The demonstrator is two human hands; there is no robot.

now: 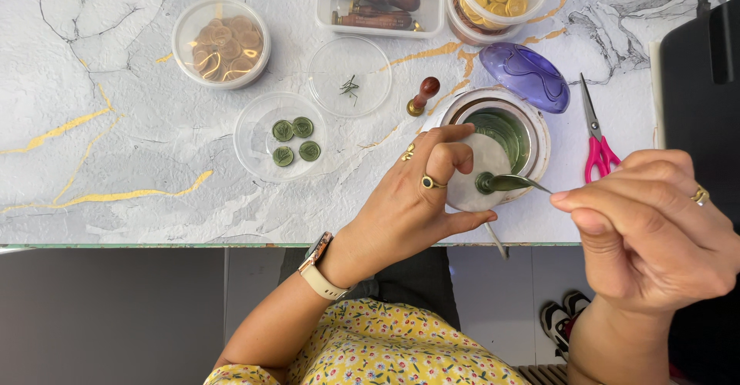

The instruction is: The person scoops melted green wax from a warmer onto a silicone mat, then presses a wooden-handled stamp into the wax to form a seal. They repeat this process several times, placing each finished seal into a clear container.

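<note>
The right hand [655,227] pinches the thin handle of a metal spoon [512,183], its bowl tipped over a white disc [482,165] that the left hand [420,196] grips by the edge between thumb and curled fingers. A small green blob of wax [486,182] sits under the spoon's tip. A slow, steady pour onto one spot, with the disc held level, would likely keep the puddle round. Just past the disc stands a round melting pot [532,123] lined with glossy green; what lies below the disc I cannot quite tell. Beyond the left hand, a clear dish [254,134] holds four matte green seals [294,140]. A wooden-handled stamp [422,97] rests on the marbled surface [116,169], and pink-handled scissors [597,142] lie above the right hand.
</note>
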